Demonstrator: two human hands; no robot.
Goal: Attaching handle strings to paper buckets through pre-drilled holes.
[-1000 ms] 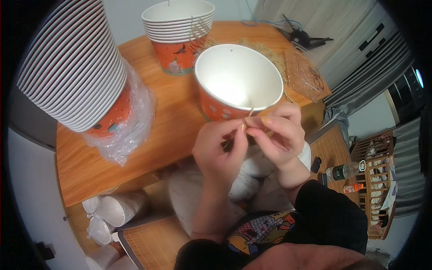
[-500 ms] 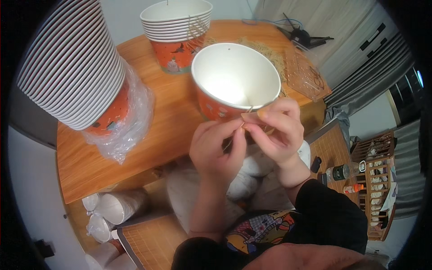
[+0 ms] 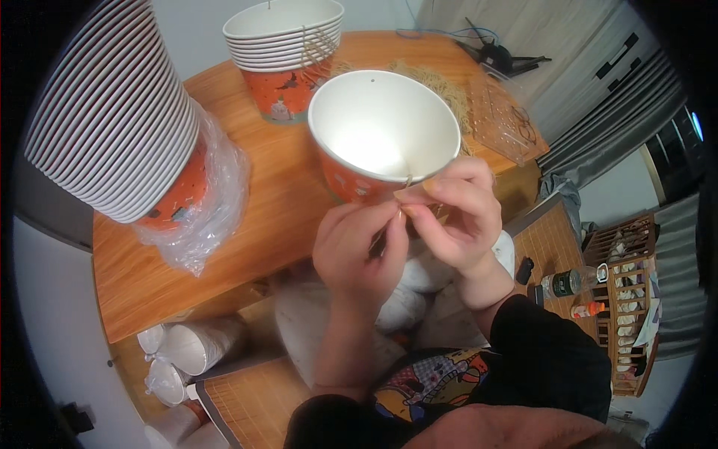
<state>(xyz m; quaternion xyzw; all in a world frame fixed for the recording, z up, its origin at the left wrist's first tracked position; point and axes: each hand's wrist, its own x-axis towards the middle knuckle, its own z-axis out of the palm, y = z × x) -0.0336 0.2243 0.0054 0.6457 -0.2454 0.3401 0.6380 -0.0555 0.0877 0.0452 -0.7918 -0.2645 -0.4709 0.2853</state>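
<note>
In front of me on the table stands a white-lined paper bucket (image 3: 374, 123) with an orange printed outside. A thin strand of tan twine (image 3: 409, 181) comes over or through its near rim. My left hand (image 3: 355, 251) pinches the twine at the fingertips, just below the rim. Meeting it tip to tip, my right hand (image 3: 467, 217) is also closed on the twine, with a small pale flat piece showing between its fingers. The exact crossing of the strands is hidden by the fingers. A bit of twine shows under the left palm.
A tall stack of paper buckets (image 3: 112, 127), partly in clear plastic, stands at left. A shorter bucket stack (image 3: 284, 56) with twine hanging from it stands behind. Loose twine (image 3: 441, 90) and a clear board (image 3: 505, 120) lie at the far right. Wrapped cups (image 3: 187, 348) sit below.
The whole view has shifted slightly, so the table and buckets appear a little further left. Both hands keep their pinch on the twine, nearly unmoved.
</note>
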